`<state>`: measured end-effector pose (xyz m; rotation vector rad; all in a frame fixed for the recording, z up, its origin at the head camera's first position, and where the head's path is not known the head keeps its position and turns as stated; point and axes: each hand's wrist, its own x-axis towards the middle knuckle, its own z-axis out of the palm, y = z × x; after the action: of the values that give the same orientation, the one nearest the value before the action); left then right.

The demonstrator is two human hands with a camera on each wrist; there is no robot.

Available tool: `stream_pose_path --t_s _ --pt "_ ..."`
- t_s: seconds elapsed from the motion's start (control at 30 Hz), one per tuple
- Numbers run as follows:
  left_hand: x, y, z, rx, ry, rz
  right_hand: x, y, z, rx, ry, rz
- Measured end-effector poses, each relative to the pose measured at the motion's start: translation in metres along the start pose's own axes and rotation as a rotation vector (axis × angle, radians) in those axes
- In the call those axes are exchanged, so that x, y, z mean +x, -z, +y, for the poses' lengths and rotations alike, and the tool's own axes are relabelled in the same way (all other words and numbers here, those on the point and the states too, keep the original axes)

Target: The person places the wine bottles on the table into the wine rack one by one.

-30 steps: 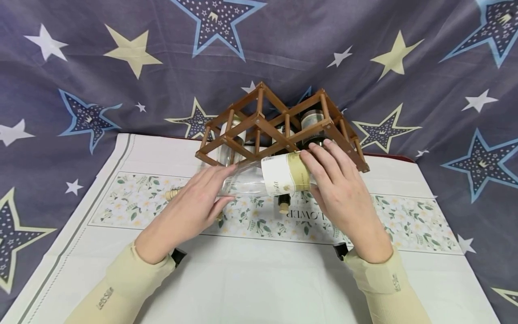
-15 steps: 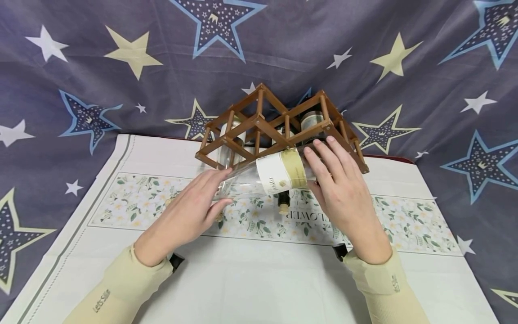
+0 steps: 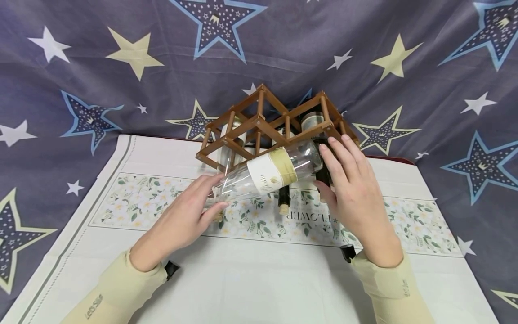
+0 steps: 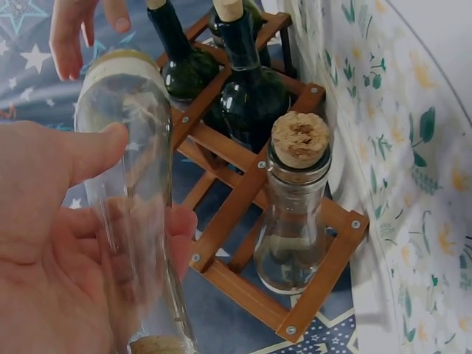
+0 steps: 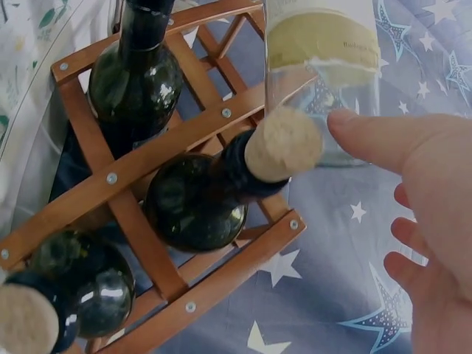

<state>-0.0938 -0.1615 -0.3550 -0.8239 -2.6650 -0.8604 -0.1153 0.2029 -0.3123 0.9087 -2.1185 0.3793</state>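
Observation:
A clear glass bottle [image 3: 271, 171] with a white and olive-green label lies tilted in the air in front of the wooden wine rack [image 3: 259, 120]. My left hand [image 3: 184, 216] holds it round the neck; a cork [image 4: 156, 345] shows at the neck end in the left wrist view. Beside the bottle's base is my right hand [image 3: 358, 193], fingers extended and only loosely bent. In the left wrist view its fingertips appear apart from the glass. Corked dark green bottles [image 5: 136, 81] and one corked clear bottle [image 4: 291, 243] lie in the rack.
A white tablecloth [image 3: 259, 279] with a floral band covers the table. Behind the rack hangs a dark curtain [image 3: 283, 40] printed with stars. Dark bottle necks [image 3: 284, 198] stick out of the rack toward me.
My right hand has moved off the bottle's base to the right. The bottle has shifted left and nearer in my left hand, its base now tilted up to the right.

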Motion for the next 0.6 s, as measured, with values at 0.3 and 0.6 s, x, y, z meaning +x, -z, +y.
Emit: stream_pose_path --t_s 0.3,0.6 --pt "-0.008 0.000 0.000 -0.040 0.080 -0.008 -0.013 0.010 0.010 -0.047 -0.053 0.002" --pt "-0.015 -0.002 -0.001 -0.087 0.124 -0.003 -0.028 0.018 0.020 -0.043 -0.088 0.034"
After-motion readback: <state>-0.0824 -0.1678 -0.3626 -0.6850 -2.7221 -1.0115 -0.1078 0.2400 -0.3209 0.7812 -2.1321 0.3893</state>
